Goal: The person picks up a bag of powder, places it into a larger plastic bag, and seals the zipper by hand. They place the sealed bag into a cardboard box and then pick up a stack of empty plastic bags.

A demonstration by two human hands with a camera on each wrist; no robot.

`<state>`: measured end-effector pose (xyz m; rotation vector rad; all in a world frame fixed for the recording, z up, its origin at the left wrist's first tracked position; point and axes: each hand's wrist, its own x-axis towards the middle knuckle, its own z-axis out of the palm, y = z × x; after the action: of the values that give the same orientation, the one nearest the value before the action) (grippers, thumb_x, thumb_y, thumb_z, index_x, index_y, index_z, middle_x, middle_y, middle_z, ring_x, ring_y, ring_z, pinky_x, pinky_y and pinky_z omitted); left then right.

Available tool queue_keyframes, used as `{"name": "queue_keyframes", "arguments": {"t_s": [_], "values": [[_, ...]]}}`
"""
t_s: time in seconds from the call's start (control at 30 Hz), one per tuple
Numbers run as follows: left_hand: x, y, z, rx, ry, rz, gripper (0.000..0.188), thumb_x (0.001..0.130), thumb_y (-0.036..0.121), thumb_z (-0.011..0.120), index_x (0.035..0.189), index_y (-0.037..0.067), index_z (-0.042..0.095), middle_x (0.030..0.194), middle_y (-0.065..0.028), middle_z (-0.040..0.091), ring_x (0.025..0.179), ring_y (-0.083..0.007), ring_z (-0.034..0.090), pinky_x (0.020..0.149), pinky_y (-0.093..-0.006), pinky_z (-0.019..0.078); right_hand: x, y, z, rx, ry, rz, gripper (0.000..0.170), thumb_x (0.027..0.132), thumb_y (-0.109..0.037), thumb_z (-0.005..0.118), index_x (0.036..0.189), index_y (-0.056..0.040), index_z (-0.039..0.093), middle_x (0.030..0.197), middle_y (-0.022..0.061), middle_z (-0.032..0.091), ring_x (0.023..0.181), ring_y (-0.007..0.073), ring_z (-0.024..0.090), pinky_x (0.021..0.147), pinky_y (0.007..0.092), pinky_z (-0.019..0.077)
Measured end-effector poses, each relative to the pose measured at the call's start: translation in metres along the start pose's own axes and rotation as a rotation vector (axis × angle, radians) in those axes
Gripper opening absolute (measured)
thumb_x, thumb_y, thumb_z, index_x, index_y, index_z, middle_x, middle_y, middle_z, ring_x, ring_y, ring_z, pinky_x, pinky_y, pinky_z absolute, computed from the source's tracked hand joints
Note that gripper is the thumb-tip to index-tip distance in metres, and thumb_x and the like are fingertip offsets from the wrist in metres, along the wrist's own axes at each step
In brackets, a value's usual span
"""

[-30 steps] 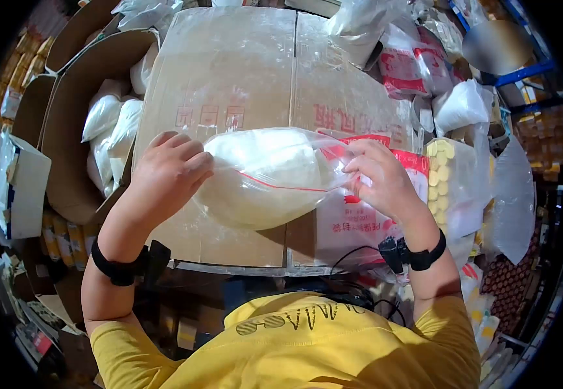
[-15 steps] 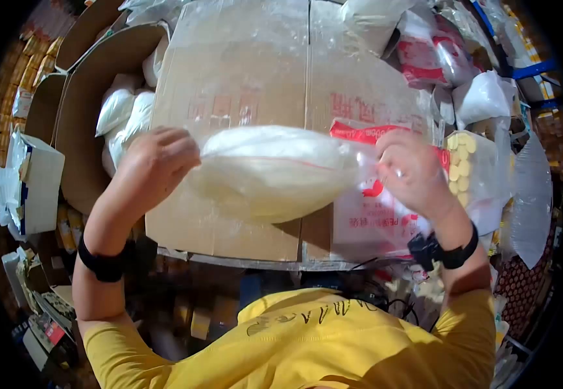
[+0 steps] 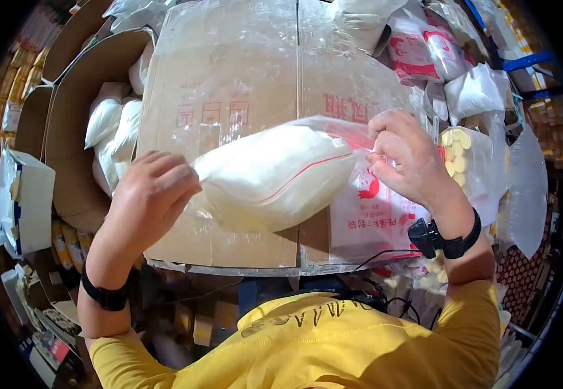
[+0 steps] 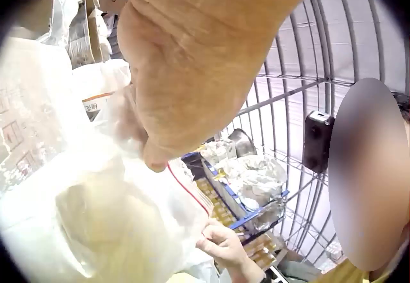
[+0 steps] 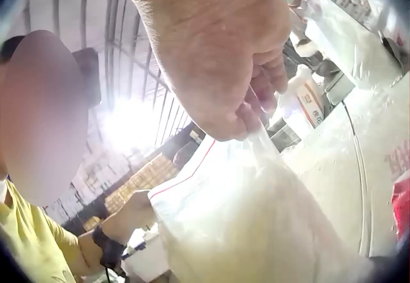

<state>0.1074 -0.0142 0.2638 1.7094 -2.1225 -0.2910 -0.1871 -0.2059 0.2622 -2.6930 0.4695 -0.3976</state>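
A clear zip bag [image 3: 275, 175] filled with something white to pale yellow hangs between the two hands over the cardboard, its red seal line slanting up to the right. My left hand [image 3: 155, 198] pinches the bag's left end; in the left wrist view the thumb tip of this hand [image 4: 192, 58] lies by the red line of the bag [image 4: 109, 212]. At the other end, my right hand [image 3: 411, 155] pinches a gathered corner of the plastic. The right wrist view shows the fingers of this hand [image 5: 218, 52] curled on the bag's top edge [image 5: 250, 212].
Flattened cardboard [image 3: 242, 71] covers the table. A red and white printed packet [image 3: 375, 220] lies beneath the bag's right end. At left, an open carton [image 3: 77, 129] holds white bags; at right stand a bag of yellow pieces [image 3: 455, 152] and a white bag [image 3: 479, 91].
The right hand has moved outward and slightly up, drawing its end of the bag higher. The bag's seal line now tilts up to the right. Both hands keep their hold.
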Motion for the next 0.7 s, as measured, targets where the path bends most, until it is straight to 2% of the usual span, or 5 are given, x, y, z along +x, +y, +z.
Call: {"name": "queue_keyframes", "arguments": {"t_s": [0.2, 0.3, 0.4, 0.6, 0.7], "values": [[0.002, 0.002, 0.004, 0.033, 0.020, 0.022, 0.015, 0.069, 0.005, 0.069, 0.075, 0.003, 0.055, 0.073, -0.0078, 0.056, 0.071, -0.0268, 0.056, 0.067, -0.0364, 0.0458, 0.018, -0.042, 0.000, -0.012, 0.005, -0.170, 0.037, 0.061, -0.011, 0.075, 0.093, -0.0055, 0.059, 0.103, 0.0123, 0.056, 0.098, 0.0301, 0.054, 0.087, 0.0408, 0.0437], [0.003, 0.004, 0.002, 0.050, 0.001, 0.024, 0.015, 0.069, 0.005, 0.069, 0.076, 0.004, 0.055, 0.074, -0.0072, 0.056, 0.072, -0.0264, 0.056, 0.068, -0.0361, 0.0455, 0.025, -0.049, 0.020, 0.038, -0.253, -0.143, 0.036, 0.065, -0.017, 0.074, 0.094, -0.0028, 0.060, 0.101, 0.0169, 0.059, 0.097, 0.0316, 0.057, 0.086, 0.0422, 0.0462], [-0.003, 0.005, 0.003, 0.104, -0.032, 0.003, 0.015, 0.070, 0.006, 0.068, 0.076, 0.005, 0.054, 0.074, -0.0074, 0.056, 0.074, -0.0263, 0.057, 0.070, -0.0365, 0.0451, 0.045, -0.034, 0.017, -0.240, -0.866, 0.261, 0.029, 0.068, -0.020, 0.071, 0.088, -0.0017, 0.059, 0.091, 0.0180, 0.061, 0.090, 0.0313, 0.060, 0.078, 0.0401, 0.0485], [-0.010, 0.001, 0.005, 0.025, -0.005, -0.093, 0.013, 0.075, 0.008, 0.064, 0.078, 0.004, 0.052, 0.075, -0.0096, 0.056, 0.076, -0.0297, 0.056, 0.072, -0.0385, 0.0443, 0.034, -0.035, 0.003, -0.161, -0.448, -0.047, 0.019, 0.072, -0.013, 0.066, 0.085, -0.0005, 0.060, 0.075, 0.0158, 0.060, 0.074, 0.0336, 0.060, 0.067, 0.0401, 0.0496], [-0.009, -0.001, 0.007, -0.007, -0.004, -0.098, 0.011, 0.077, 0.009, 0.062, 0.079, 0.004, 0.053, 0.075, -0.0104, 0.056, 0.075, -0.0314, 0.056, 0.072, -0.0391, 0.0442, 0.047, -0.064, -0.002, -0.014, -0.153, -0.152, 0.021, 0.072, -0.017, 0.067, 0.085, -0.0024, 0.061, 0.091, 0.0147, 0.059, 0.090, 0.0312, 0.057, 0.078, 0.0378, 0.0466]]}}
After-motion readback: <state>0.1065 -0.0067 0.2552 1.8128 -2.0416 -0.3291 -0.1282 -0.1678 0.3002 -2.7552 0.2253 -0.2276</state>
